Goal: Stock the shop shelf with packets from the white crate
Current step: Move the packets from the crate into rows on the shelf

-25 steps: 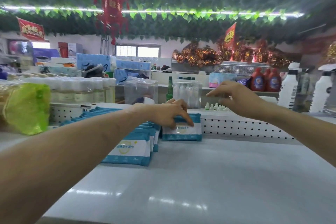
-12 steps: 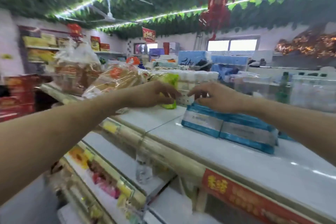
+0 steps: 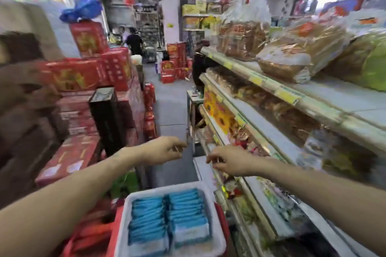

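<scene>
Packets stand edge-up in two rows in the white crate, low and nearest, so both empty, loosely curled hands beyond its far rim must come down and back, left hand over the rows, right hand nearer the shelf.

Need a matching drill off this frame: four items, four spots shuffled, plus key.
Items
1. blue packets
2. red cartons
3. bagged baked goods
4. blue plastic bag

Spots
A. on the top shelf, right side
B. perched on the highest red carton, upper left
C. packed in rows in the white crate, bottom centre
D. stacked along the left side

Pairs: 1-C, 2-D, 3-A, 4-B
</scene>
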